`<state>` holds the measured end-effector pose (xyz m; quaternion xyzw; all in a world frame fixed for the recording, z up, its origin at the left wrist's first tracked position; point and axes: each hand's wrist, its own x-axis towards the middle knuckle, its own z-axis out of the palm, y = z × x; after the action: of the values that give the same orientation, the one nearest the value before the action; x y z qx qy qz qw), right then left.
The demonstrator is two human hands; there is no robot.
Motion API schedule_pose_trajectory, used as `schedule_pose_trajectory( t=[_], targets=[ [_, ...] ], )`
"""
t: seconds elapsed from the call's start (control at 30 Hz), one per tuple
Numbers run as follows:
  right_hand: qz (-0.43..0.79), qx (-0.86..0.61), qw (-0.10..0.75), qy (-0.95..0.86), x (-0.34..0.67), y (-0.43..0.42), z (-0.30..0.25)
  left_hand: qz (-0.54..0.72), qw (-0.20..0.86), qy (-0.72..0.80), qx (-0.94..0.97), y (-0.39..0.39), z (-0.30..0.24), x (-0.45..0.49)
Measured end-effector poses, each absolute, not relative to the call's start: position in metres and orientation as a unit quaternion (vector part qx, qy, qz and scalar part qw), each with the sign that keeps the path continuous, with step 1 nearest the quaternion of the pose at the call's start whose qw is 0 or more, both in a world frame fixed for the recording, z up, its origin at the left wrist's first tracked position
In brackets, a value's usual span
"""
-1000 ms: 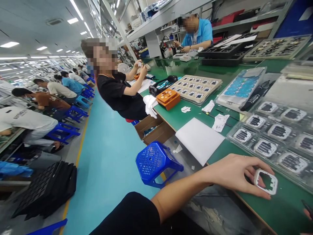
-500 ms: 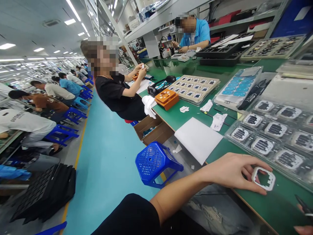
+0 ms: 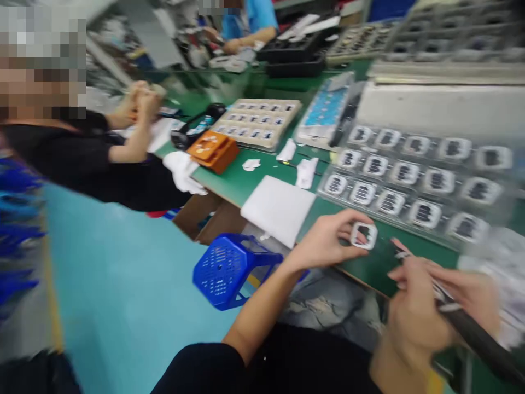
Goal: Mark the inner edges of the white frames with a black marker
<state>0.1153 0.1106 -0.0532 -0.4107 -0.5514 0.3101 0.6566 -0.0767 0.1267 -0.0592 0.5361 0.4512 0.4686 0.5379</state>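
My left hand (image 3: 326,241) pinches a small white square frame (image 3: 372,236) with rounded corners and an open middle, held upright above the green bench edge. Lower right, my right hand (image 3: 418,306) is closed round a slim black tool (image 3: 478,331); blur hides its kind. The tool's tip points up and left, apart from the frame. Beside my right hand is another blurred patch of skin; I cannot tell whose it is. Behind both hands lies a clear plastic tray (image 3: 426,232) with rows of similar white frames bearing dark strips.
A white sheet (image 3: 279,210) overhangs the bench edge. Beyond it are paper scraps (image 3: 307,172), an orange fixture (image 3: 213,150) and a beige parts tray (image 3: 258,117). A blue stool (image 3: 223,271) stands below. One co-worker (image 3: 82,148) sits at left, another (image 3: 250,27) across the bench.
The view has swung right and blurred. My right hand with the black tool has come well into view. My left hand still holds the white frame.
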Motion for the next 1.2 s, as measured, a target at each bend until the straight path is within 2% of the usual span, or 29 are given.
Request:
schedule_pose_trajectory(
  t=[0.1, 0.27, 0.9, 1.2],
  targets=[
    [0.241, -0.441, 0.697, -0.511, 0.102, 0.103, -0.062, 0.494, 0.532, 0.458, 0.513, 0.12, -0.061, -0.077],
    [0.221, -0.439, 0.672, -0.554, 0.091, 0.106, -0.058, 0.483, 0.524, 0.473, 0.518, 0.114, -0.06, -0.076],
    [0.213, -0.459, 0.634, -0.585, 0.089, 0.101, -0.052, 0.492, 0.437, 0.503, 0.561, 0.109, -0.055, -0.069],
    [0.222, -0.461, 0.637, -0.577, 0.089, 0.1, -0.058, 0.483, 0.44, 0.507, 0.562, 0.109, -0.056, -0.071]
  ],
)
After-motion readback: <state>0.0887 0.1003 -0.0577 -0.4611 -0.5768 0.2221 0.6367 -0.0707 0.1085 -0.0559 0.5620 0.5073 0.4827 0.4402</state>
